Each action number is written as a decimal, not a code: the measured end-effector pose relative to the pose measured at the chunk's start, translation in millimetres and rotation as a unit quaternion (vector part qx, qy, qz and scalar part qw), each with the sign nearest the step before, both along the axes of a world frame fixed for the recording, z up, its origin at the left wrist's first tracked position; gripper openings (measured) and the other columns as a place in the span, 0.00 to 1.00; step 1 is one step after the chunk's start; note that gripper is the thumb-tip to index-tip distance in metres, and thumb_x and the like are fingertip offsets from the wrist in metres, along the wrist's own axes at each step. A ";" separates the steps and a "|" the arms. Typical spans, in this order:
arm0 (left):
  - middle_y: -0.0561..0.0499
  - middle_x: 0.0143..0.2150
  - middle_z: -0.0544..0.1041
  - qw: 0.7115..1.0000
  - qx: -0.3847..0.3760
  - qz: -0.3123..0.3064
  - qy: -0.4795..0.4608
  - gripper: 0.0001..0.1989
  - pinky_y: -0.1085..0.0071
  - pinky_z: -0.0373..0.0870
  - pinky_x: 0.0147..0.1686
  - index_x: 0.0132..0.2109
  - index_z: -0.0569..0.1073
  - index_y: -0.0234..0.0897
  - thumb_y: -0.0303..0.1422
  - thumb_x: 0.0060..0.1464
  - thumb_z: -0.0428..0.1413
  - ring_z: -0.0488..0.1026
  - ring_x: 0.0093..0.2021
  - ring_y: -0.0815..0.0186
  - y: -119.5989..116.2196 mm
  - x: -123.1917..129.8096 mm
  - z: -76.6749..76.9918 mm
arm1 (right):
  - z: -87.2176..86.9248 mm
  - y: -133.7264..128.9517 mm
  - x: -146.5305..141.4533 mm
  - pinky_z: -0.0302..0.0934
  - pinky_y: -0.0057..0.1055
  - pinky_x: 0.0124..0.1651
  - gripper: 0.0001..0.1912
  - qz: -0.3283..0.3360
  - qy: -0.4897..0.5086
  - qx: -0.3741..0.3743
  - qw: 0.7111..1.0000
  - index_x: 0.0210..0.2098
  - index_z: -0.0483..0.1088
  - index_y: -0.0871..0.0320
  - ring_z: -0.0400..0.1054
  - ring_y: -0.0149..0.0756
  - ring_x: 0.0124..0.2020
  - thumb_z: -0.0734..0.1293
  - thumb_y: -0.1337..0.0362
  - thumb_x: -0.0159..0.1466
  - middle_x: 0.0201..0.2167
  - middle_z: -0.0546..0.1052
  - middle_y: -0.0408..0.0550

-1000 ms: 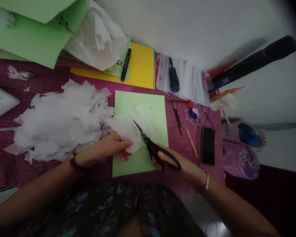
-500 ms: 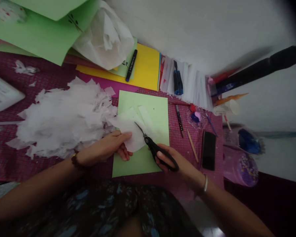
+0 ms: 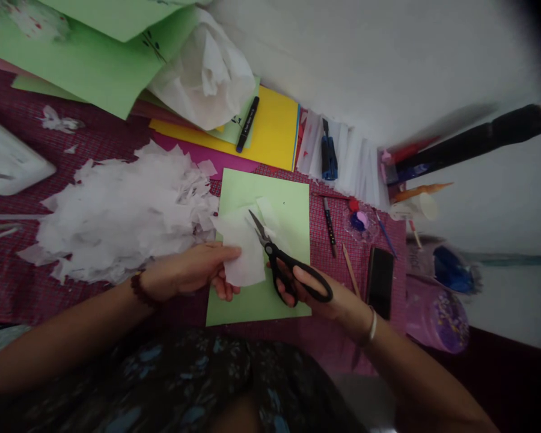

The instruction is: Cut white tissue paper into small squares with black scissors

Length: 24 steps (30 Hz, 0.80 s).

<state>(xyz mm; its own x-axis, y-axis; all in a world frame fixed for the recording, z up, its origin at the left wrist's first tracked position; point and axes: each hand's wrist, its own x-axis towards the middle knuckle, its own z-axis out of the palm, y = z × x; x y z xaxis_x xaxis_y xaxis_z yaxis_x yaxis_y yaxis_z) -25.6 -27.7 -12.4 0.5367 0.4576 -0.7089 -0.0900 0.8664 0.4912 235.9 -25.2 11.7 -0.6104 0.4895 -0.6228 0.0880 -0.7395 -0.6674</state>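
My left hand (image 3: pixel 207 267) pinches a piece of thin white paper (image 3: pixel 246 258) between thumb and fingers. Black-handled scissors (image 3: pixel 277 255) are in my right hand (image 3: pixel 313 288), fingers through the loops, with the blades slightly parted over the white paper's right edge. Beneath both lies a light green sheet (image 3: pixel 288 213). A narrow white strip (image 3: pixel 267 215) rests on the green sheet beyond the blades. To the left of the sheet spreads a large heap of torn or cut white paper (image 3: pixel 117 210).
On the checked cloth at right lie a marker (image 3: pixel 329 227), a wooden stick (image 3: pixel 351 269), a phone (image 3: pixel 380 282) and a paint dish (image 3: pixel 359 222). Behind are yellow paper (image 3: pixel 275 132), a black marker (image 3: pixel 247 124) and a blue cutter (image 3: pixel 329 157). Green sheets (image 3: pixel 94 66) stand at back left.
The scissors' blades have opened wider, and the handles have spread in my right hand. The white paper in my left hand has turned and lies flatter. The whole view has shifted slightly.
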 end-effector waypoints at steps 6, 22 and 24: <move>0.42 0.23 0.78 0.994 -0.073 -0.016 -0.083 0.26 0.76 0.71 0.19 0.31 0.78 0.26 0.45 0.65 0.51 0.76 0.20 0.67 -16.1 11.5 -5.1 | 0.1 -3.8 2.7 0.53 0.28 0.28 0.29 0.027 -0.029 0.038 0.998 0.43 0.64 0.58 0.62 0.27 0.26 0.68 0.38 0.62 0.32 0.69 0.44; 0.42 0.24 0.78 0.986 -0.122 -0.016 -0.109 0.29 0.74 0.69 0.20 0.33 0.78 0.26 0.48 0.66 0.48 0.75 0.19 0.67 -28.1 22.3 -6.1 | 19.0 -6.7 -0.7 0.52 0.30 0.30 0.28 0.089 -0.148 0.121 0.978 0.40 0.64 0.57 0.58 0.29 0.26 0.66 0.38 0.63 0.26 0.65 0.39; 0.42 0.23 0.78 0.986 -0.125 -0.019 -0.109 0.29 0.74 0.69 0.20 0.32 0.78 0.26 0.49 0.66 0.48 0.74 0.19 0.67 -27.6 22.5 -4.9 | 17.3 -7.7 -1.2 0.51 0.30 0.29 0.29 0.082 -0.156 0.121 0.977 0.42 0.64 0.57 0.56 0.28 0.25 0.67 0.37 0.62 0.25 0.64 0.38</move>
